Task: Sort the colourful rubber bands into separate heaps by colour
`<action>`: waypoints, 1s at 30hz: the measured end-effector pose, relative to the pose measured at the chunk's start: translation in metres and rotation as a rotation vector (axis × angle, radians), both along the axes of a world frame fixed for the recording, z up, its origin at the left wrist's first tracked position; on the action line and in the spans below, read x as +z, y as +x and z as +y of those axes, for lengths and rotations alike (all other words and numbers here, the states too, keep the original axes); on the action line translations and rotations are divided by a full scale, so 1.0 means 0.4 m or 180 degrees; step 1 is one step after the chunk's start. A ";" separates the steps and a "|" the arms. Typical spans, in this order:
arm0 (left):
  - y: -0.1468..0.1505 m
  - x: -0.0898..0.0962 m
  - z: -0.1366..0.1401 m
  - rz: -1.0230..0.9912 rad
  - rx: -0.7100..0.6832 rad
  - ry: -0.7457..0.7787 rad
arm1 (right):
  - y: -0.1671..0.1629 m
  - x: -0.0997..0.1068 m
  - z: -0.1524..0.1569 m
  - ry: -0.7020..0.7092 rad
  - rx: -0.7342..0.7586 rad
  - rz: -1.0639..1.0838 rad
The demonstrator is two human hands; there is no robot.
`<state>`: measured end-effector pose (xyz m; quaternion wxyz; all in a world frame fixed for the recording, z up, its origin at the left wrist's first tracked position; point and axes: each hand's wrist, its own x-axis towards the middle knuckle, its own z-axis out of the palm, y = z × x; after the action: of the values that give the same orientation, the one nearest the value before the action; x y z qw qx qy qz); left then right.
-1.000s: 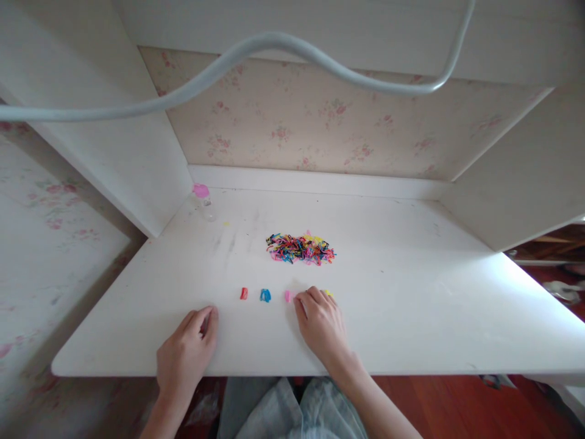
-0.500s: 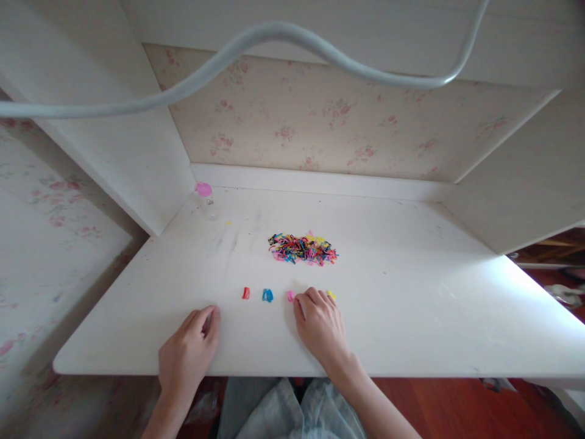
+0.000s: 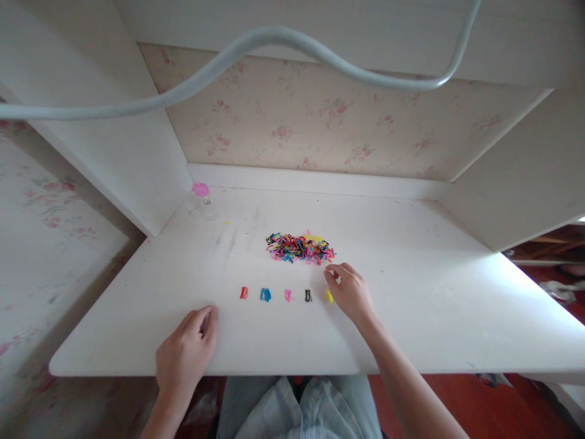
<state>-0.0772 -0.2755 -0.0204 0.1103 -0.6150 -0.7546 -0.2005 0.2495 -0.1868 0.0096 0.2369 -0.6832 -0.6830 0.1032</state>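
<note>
A heap of many-coloured elastic bands (image 3: 300,248) lies mid-table. In a row nearer to me are small bunches of bands: red (image 3: 244,293), blue (image 3: 265,294), pink (image 3: 288,296), black (image 3: 308,296) and yellow (image 3: 328,296). My right hand (image 3: 351,291) hovers at the heap's near right edge, beside the yellow bunch. Its thumb and forefinger are slightly apart, and no band shows between them. Left of the row, my left hand (image 3: 188,341) rests near the table's front edge. Its fingers are curled with thumb against forefinger, and nothing shows in them.
A clear bottle with a pink lid (image 3: 201,189) stands at the back left of the white table (image 3: 434,292). One yellow scrap (image 3: 226,222) lies near it. White panels rise on both sides, and a pale curved tube (image 3: 274,35) crosses the top of the view.
My right hand has moved from the pink and black bunches, forward and right toward the heap. The black bunch, hidden before, now shows. My left hand stays put.
</note>
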 end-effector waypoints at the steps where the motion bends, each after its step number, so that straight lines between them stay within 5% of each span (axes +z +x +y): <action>1: 0.000 -0.001 0.001 0.0018 0.0018 -0.0003 | 0.006 -0.003 0.013 -0.0022 0.0007 -0.0048; 14: -0.001 0.000 0.001 0.0112 0.0005 0.0025 | -0.013 -0.039 0.059 -0.0011 0.0162 -0.0483; 30: -0.004 -0.007 0.002 0.0213 0.0025 0.0041 | 0.044 -0.086 0.096 0.0263 0.0274 0.0780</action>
<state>-0.0788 -0.2746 -0.0234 0.1403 -0.6176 -0.7516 -0.1843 0.2671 -0.1483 -0.0248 0.3418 -0.6252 -0.6813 0.1678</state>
